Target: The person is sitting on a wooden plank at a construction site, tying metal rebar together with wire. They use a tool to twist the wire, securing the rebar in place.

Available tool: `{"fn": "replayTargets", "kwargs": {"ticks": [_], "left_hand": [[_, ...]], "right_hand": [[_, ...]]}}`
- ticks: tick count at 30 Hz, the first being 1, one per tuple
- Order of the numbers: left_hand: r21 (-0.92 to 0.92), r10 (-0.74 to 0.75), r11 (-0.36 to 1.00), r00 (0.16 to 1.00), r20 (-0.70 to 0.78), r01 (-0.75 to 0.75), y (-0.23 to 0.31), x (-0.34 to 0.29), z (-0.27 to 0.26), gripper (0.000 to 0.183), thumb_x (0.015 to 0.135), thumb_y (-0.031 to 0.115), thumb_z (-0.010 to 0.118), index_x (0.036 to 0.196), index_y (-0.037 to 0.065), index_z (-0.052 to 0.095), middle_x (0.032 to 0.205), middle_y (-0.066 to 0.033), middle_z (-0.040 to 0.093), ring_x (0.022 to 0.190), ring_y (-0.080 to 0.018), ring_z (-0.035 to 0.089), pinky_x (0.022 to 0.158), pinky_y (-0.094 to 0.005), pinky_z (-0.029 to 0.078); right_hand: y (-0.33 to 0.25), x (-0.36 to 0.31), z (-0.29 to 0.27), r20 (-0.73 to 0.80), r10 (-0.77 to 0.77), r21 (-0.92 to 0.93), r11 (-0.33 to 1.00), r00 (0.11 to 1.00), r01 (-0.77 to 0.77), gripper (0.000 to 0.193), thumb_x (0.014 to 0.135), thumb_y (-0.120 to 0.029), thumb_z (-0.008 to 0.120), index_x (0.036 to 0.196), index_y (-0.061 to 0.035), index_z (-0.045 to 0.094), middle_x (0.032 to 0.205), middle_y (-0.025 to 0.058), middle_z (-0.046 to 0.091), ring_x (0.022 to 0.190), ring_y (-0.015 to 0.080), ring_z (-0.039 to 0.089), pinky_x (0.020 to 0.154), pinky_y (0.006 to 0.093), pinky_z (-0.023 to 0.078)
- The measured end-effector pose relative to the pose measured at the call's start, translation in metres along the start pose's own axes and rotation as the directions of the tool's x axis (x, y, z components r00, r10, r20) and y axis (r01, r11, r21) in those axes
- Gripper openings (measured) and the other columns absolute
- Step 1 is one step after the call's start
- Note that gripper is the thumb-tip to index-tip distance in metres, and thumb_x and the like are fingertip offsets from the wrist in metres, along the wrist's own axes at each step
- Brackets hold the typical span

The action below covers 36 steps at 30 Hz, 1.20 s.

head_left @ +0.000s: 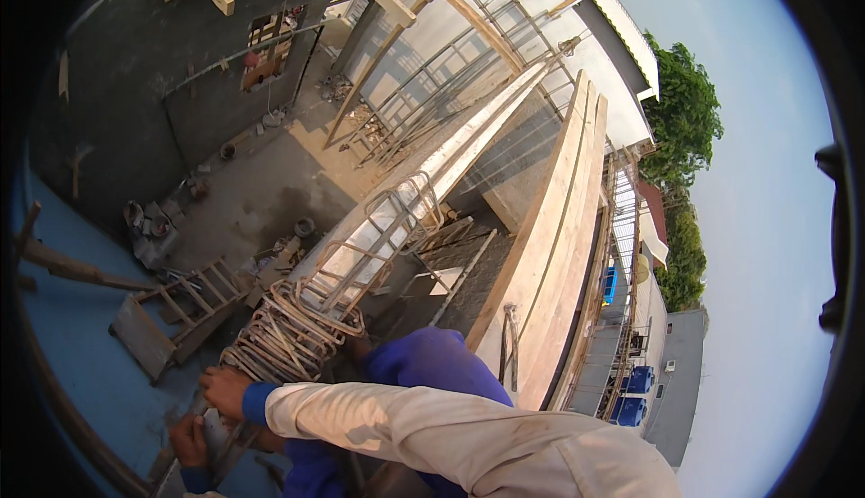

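Curling partway, my right hand (227,392) and left hand (187,441) sit near the metal stirrups (281,343), presumably for steadying; I cannot tell any grip.

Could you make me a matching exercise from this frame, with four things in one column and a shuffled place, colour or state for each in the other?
Column one
1. Bent metal loops
2. Pincer-like tool
3. Right hand
4. Tree

Column two
A. Bare, just beyond a blue cuff
B. Green, against the sky
C. Brownish, bunched together
D. Lying on the pale planks

Right pairs: 1-C, 2-D, 3-A, 4-B
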<state>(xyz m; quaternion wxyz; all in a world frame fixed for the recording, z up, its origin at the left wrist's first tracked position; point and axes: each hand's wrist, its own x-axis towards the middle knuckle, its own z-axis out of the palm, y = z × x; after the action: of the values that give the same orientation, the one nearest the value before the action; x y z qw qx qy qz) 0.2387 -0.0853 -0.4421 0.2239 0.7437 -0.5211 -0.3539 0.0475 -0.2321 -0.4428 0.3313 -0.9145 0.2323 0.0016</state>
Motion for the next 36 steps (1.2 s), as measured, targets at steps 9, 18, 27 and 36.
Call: {"fn": "replayTargets", "kwargs": {"ticks": [9, 18, 27, 36], "left_hand": [[0.12, 0.087, 0.99, 0.986, -0.142, -0.07, -0.044, -0.043, -0.029, 0.039, 0.105, 0.029, 0.057, 0.086, -0.004, 0.062, 0.077, -0.0228, 0.057, 0.07, -0.0405, 0.053, 0.066, -0.0481, 0.041], [0.261, -0.011, 0.963, 0.981, -0.194, 0.063, -0.014, -0.044, -0.016, 0.031, 0.104, 0.027, 0.055, 0.09, 0.001, 0.065, 0.089, -0.0212, 0.061, 0.089, -0.0417, 0.059, 0.086, -0.0518, 0.041], [0.202, -0.058, 0.972, 0.956, -0.289, 0.12, 0.009, -0.048, -0.023, 0.033, 0.099, 0.038, 0.069, 0.097, 0.006, 0.076, 0.098, -0.0115, 0.073, 0.105, -0.032, 0.065, 0.103, -0.0483, 0.038], [-0.01, -0.132, 0.991, 0.937, -0.324, 0.136, -0.007, -0.043, -0.014, 0.025, 0.094, 0.027, 0.075, 0.09, 0.002, 0.072, 0.09, -0.014, 0.07, 0.088, -0.0386, 0.066, 0.085, -0.0472, 0.047]], "right_hand": [[-0.049, 0.024, 0.052, -0.1, -0.027, 0.035, 0.999, 0.995, 0.031, 0.015, 0.08, -0.021, 0.073, 0.086, -0.0096, 0.081, 0.102, 0.0066, 0.068, 0.108, 0.0255, 0.06, 0.09, 0.0412, 0.053], [-0.04, 0.019, -0.001, 0.106, 0.091, 0.05, 0.994, 0.99, -0.097, 0.021, 0.092, -0.03, 0.072, 0.098, -0.0119, 0.081, 0.109, 0.0094, 0.073, 0.116, 0.0303, 0.066, 0.097, 0.0474, 0.05], [-0.012, 0.007, -0.038, 0.142, 0.021, 0.09, 0.995, 0.99, -0.034, 0.025, 0.099, -0.032, 0.067, 0.104, -0.0119, 0.083, 0.109, 0.0109, 0.071, 0.109, 0.0347, 0.067, 0.093, 0.0493, 0.056], [-0.008, 0.002, -0.021, -0.019, 0.013, 0.123, 0.992, 1.0, -0.01, 0.019, 0.091, -0.028, 0.074, 0.091, -0.0104, 0.081, 0.1, 0.0108, 0.07, 0.102, 0.0343, 0.066, 0.088, 0.0482, 0.057]]}}
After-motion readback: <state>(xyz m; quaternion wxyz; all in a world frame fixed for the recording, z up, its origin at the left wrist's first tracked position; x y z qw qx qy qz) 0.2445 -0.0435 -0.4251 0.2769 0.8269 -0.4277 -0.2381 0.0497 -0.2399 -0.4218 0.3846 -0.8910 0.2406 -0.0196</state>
